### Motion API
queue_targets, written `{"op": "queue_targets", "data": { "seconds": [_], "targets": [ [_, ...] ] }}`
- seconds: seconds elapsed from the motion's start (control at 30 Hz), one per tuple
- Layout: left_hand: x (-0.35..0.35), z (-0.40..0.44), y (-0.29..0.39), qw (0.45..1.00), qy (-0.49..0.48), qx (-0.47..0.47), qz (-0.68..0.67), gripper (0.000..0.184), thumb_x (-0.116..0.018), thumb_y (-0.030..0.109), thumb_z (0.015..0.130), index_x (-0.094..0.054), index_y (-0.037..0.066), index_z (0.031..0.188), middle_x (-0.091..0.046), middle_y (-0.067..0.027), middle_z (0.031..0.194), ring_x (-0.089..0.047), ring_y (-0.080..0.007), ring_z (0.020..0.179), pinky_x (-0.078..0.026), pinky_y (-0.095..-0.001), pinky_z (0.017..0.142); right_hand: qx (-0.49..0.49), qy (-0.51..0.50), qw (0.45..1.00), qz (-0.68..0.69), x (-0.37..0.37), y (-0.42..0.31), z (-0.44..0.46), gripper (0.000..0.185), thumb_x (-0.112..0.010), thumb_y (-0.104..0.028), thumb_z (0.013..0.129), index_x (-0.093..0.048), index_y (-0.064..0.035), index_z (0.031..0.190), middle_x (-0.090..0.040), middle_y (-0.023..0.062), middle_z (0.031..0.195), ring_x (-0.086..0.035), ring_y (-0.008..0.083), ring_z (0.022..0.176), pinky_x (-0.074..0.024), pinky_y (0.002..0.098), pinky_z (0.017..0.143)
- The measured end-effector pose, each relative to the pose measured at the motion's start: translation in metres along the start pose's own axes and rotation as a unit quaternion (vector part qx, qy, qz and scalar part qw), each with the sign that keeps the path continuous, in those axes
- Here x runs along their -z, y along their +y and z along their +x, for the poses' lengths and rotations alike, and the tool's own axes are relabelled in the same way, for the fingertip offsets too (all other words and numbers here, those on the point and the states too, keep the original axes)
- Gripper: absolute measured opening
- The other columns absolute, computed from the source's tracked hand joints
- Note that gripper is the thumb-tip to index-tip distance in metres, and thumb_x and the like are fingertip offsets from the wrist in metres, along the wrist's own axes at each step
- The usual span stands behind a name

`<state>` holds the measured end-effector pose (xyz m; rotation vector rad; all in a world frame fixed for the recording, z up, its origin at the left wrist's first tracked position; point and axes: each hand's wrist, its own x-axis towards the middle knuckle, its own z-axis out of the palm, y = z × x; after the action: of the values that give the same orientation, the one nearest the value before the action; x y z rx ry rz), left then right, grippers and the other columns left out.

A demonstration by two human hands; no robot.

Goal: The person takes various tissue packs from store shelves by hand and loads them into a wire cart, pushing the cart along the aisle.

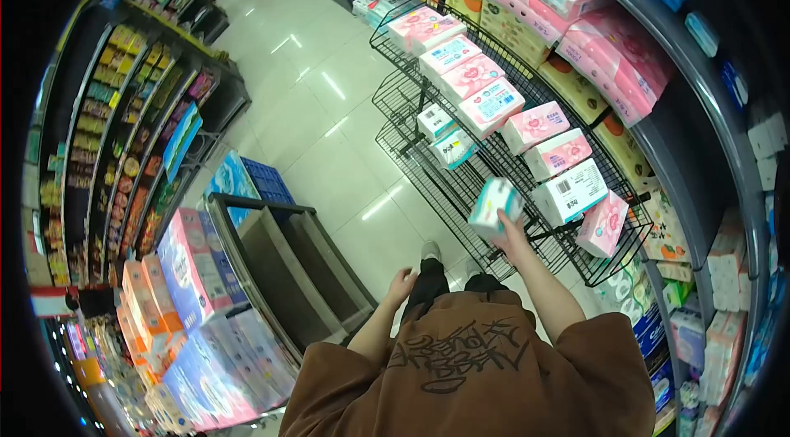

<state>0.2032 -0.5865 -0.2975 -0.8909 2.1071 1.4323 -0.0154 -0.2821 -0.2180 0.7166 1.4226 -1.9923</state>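
A white-and-teal tissue pack [496, 205] is gripped in my right hand [512, 238], above the near part of a black wire rack [477, 211]. Pink-and-white tissue packs [490, 104] and a white pack with a barcode [569, 192] lie on the rack's top level. Two smaller white-and-teal packs [453, 147] sit to their left. My left hand [401, 285] hangs low beside my leg, its fingers curled; whether anything is in them is too small to tell.
At the left is a grey cart or shelf unit [309, 272] beside stacked tissue packages [216, 355] and a blue crate [267, 182]. Curved store shelves [691, 137] with pink packages [613, 58] run along the right. Tiled floor [329, 137] lies between.
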Motion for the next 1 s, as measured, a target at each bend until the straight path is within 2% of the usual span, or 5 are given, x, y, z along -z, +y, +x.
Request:
{"op": "queue_targets", "data": {
  "seconds": [0.13, 0.4, 0.53, 0.6, 1.0],
  "targets": [
    [0.071, 0.003, -0.137, 0.952, -0.097, 0.288, -0.025, 0.053, -0.059, 0.034, 0.090, -0.057, -0.001, 0.130, -0.064, -0.0171, 0.120, -0.063, -0.0278, 0.103, -0.050, -0.0388, 0.087, -0.010, 0.054, 0.982, -0.178, -0.018, 0.021, 0.009, 0.112, -0.075, -0.050, 0.081, -0.003, -0.0104, 0.157, -0.034, 0.0231, 0.148, -0.041, 0.0413, 0.133, -0.0428, 0.0550, 0.099],
    [0.141, 0.013, -0.141, 0.945, -0.028, 0.318, 0.071, 0.040, -0.057, 0.029, 0.092, -0.059, 0.005, 0.124, -0.064, -0.0127, 0.098, -0.062, -0.0248, 0.083, -0.050, -0.0424, 0.065, -0.079, 0.130, 0.943, -0.295, 0.060, 0.189, -0.040, 0.063, -0.069, -0.034, 0.086, -0.048, -0.0030, 0.138, -0.064, 0.0150, 0.106, -0.065, 0.0213, 0.080, -0.0533, 0.0323, 0.062],
    [0.129, 0.097, -0.082, 0.951, -0.101, 0.184, 0.226, 0.037, -0.056, 0.027, 0.090, -0.061, 0.004, 0.119, -0.064, -0.0123, 0.089, -0.061, -0.0240, 0.071, -0.050, -0.0393, 0.057, -0.144, 0.227, 0.921, -0.281, 0.108, 0.209, -0.117, 0.057, -0.066, -0.030, 0.086, -0.052, -0.0037, 0.134, -0.067, 0.0162, 0.102, -0.066, 0.0230, 0.078, -0.0541, 0.0348, 0.061],
    [0.107, 0.140, -0.029, 0.954, -0.109, 0.080, 0.267, 0.047, -0.055, 0.028, 0.090, -0.059, -0.002, 0.125, -0.066, -0.0222, 0.119, -0.062, -0.0351, 0.112, -0.047, -0.0411, 0.099, -0.137, 0.277, 0.921, -0.237, 0.130, 0.225, -0.150, 0.055, -0.066, -0.030, 0.087, -0.053, -0.0046, 0.133, -0.067, 0.0152, 0.100, -0.066, 0.0232, 0.078, -0.0543, 0.0361, 0.062],
    [-0.119, 0.134, 0.162, 0.926, -0.138, -0.209, 0.283, 0.038, -0.054, 0.030, 0.094, -0.063, 0.004, 0.120, -0.068, -0.0143, 0.104, -0.064, -0.0262, 0.096, -0.050, -0.0378, 0.081, -0.090, 0.346, 0.934, 0.006, 0.209, 0.349, -0.279, 0.034, -0.063, -0.027, 0.087, -0.067, -0.0025, 0.110, -0.069, 0.0138, 0.092, -0.068, 0.0237, 0.080, -0.0554, 0.0359, 0.064]
  ]
}}
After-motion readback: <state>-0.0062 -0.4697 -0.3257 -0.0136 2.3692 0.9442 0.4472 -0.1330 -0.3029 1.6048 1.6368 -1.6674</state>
